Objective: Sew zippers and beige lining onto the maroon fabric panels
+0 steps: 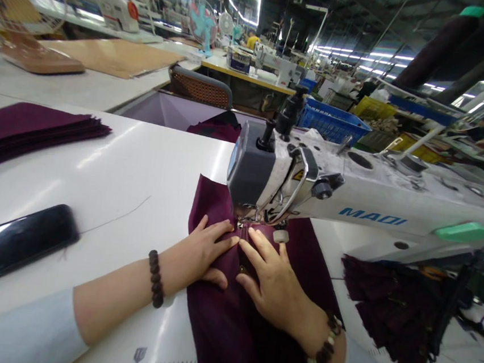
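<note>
A dark maroon piece of fabric point(232, 329) lies on the white sewing table point(139, 177) and runs under the head of a white sewing machine point(351, 198). My left hand point(205, 252) rests flat on the cloth, fingers stretched toward the needle area point(244, 224). Just right of the seam, my right hand point(271, 275) presses the fabric too, its fingers extended and fingertips close to the presser foot. Both wrists wear beaded bracelets. Neither hand grips anything.
A stack of maroon fabric pieces point(24, 129) sits at the table's far left. A black phone point(9, 244) lies near the left front. More maroon cloth point(385, 298) hangs at the right of the machine. A blue crate point(337, 122) and other workstations stand behind.
</note>
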A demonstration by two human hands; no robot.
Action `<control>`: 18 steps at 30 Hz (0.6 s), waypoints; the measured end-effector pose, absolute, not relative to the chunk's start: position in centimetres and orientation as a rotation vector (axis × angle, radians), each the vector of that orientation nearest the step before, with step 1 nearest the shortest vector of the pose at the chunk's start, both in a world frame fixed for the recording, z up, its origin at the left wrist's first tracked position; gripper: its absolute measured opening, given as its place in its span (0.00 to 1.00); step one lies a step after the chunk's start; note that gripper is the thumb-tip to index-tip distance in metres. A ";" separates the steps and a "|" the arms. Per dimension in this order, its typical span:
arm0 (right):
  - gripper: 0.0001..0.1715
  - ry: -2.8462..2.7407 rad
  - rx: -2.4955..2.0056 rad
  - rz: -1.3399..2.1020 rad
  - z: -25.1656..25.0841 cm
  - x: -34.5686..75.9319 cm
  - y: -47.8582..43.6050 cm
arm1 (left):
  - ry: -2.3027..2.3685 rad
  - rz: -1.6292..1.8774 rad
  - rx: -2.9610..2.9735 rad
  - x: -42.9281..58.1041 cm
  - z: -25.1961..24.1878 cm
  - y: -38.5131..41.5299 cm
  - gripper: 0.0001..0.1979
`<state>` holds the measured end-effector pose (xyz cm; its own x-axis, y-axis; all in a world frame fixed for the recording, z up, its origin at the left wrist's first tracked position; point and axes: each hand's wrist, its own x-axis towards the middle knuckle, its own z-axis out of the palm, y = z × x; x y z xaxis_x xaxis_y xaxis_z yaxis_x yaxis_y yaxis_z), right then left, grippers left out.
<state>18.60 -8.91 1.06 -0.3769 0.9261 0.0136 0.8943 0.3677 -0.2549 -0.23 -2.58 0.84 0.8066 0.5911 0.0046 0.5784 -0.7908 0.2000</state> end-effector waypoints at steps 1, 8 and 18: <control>0.31 -2.474 -1.653 0.318 1.0 18.6 -8.8 | 0.912 0.091 2.803 -0.3 0.9 -2.5 0.40; 0.30 -2.505 -1.604 0.380 1.4 19.0 -8.4 | 0.879 0.035 2.773 -0.3 1.0 -2.0 0.42; 0.30 -2.515 -1.562 0.361 1.1 19.4 -7.8 | 0.865 0.064 2.739 -0.2 1.4 -1.5 0.41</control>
